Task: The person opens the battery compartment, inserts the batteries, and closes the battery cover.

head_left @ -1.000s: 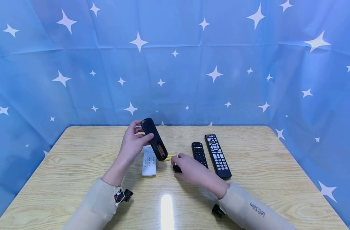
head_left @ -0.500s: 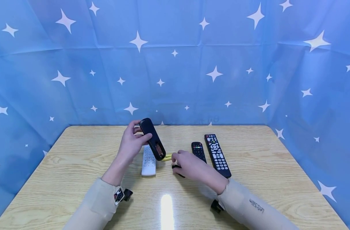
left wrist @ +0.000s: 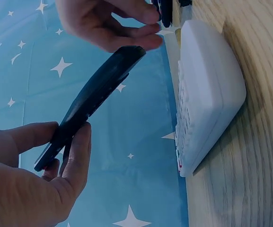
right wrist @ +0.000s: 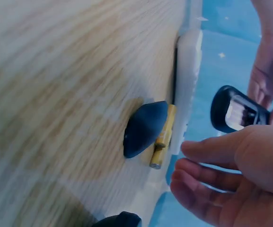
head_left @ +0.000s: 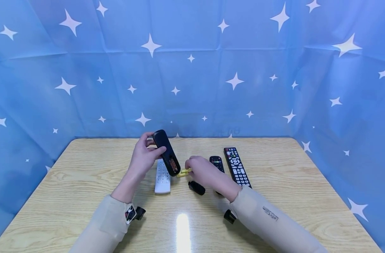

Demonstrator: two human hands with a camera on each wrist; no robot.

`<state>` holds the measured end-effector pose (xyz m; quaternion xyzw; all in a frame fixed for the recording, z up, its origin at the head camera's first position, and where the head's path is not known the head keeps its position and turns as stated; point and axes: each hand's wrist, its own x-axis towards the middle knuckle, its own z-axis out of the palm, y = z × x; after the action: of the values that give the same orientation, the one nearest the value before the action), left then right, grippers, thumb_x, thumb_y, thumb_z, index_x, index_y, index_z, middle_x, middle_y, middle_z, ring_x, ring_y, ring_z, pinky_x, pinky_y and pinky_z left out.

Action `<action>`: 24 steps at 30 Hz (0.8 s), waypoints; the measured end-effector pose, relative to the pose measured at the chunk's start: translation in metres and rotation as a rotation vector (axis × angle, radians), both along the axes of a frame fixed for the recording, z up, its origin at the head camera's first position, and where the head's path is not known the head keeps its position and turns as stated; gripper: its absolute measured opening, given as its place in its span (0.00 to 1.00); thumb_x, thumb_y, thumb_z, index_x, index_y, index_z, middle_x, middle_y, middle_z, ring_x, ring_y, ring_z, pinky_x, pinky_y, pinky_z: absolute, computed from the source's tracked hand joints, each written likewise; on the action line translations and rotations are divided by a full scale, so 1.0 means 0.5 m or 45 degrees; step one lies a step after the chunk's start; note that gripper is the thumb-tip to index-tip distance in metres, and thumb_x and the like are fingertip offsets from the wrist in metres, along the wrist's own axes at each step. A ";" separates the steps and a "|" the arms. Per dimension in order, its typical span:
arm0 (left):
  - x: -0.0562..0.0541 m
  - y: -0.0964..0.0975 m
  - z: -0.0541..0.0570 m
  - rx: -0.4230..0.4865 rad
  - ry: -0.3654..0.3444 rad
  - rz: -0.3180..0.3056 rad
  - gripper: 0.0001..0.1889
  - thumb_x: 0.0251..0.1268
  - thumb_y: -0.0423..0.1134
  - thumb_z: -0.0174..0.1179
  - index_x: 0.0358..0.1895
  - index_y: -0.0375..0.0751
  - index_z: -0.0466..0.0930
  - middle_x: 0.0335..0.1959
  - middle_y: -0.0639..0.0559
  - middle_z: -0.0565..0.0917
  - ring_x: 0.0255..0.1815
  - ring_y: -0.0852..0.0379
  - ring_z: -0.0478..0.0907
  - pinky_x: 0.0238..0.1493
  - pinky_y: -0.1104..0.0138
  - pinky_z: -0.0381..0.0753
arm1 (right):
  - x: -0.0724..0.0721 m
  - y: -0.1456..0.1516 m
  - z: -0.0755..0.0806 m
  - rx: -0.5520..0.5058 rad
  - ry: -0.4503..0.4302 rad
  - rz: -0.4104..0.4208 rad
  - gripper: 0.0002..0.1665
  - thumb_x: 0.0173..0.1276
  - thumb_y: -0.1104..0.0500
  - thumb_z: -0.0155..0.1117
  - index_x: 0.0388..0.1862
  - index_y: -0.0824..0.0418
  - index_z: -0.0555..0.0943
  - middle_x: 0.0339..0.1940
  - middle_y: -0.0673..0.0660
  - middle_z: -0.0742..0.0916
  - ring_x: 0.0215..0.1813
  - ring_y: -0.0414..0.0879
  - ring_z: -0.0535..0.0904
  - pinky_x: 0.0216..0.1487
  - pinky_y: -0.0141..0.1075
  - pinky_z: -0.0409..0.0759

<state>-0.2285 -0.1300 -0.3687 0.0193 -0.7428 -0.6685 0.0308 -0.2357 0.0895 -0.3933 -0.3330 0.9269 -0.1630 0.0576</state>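
My left hand (head_left: 142,154) grips a black remote control (head_left: 165,149) above the table, thumb on its back and fingers along the other side. Its battery compartment (head_left: 173,164) is uncovered at the lower end and faces up. Two yellow batteries (right wrist: 165,125) lie side by side on the table, near the white remote control (head_left: 162,181). Over them hovers my right hand (head_left: 205,171); in the right wrist view its fingers are loosely bent, apart from the batteries, with nothing between them. A black battery cover (head_left: 197,188) lies on the table just below that hand.
Right of my right hand lie a smaller black remote (head_left: 216,162), partly hidden by the hand, and a longer black remote (head_left: 236,165) with white buttons. The wooden table (head_left: 85,182) ends at a blue star-patterned cloth (head_left: 192,102).
My right hand has let go of the battery cover, which now lies on the table, and has moved up and slightly left to the batteries. The left hand holds the remote almost still.
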 end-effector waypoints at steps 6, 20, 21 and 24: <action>-0.001 0.000 -0.002 -0.008 -0.003 -0.003 0.33 0.69 0.27 0.65 0.74 0.39 0.62 0.60 0.35 0.77 0.52 0.42 0.84 0.48 0.60 0.87 | -0.008 -0.004 -0.008 0.028 -0.036 -0.019 0.09 0.68 0.74 0.65 0.44 0.69 0.86 0.41 0.61 0.86 0.43 0.51 0.83 0.43 0.42 0.83; 0.000 -0.001 -0.005 -0.019 -0.011 -0.003 0.32 0.70 0.28 0.65 0.73 0.40 0.63 0.61 0.35 0.76 0.53 0.41 0.83 0.49 0.58 0.87 | -0.021 -0.003 -0.032 0.009 -0.067 -0.069 0.07 0.65 0.73 0.67 0.30 0.64 0.82 0.26 0.52 0.79 0.26 0.44 0.67 0.30 0.36 0.70; 0.000 -0.001 -0.005 -0.019 -0.011 -0.003 0.32 0.70 0.27 0.65 0.73 0.40 0.63 0.61 0.35 0.76 0.53 0.41 0.83 0.49 0.58 0.87 | -0.022 -0.003 -0.034 0.006 -0.072 -0.074 0.07 0.65 0.73 0.67 0.30 0.63 0.82 0.25 0.52 0.79 0.26 0.44 0.67 0.29 0.36 0.70; 0.000 -0.001 -0.006 -0.015 -0.013 -0.003 0.32 0.70 0.27 0.65 0.73 0.40 0.64 0.60 0.35 0.77 0.53 0.41 0.83 0.49 0.58 0.87 | -0.021 -0.002 -0.035 -0.002 -0.080 -0.090 0.07 0.65 0.72 0.68 0.30 0.63 0.82 0.25 0.52 0.78 0.24 0.43 0.66 0.27 0.34 0.69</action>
<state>-0.2283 -0.1306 -0.3718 0.0216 -0.7470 -0.6640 0.0264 -0.2461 0.0888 -0.4107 -0.2948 0.9357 -0.1761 0.0807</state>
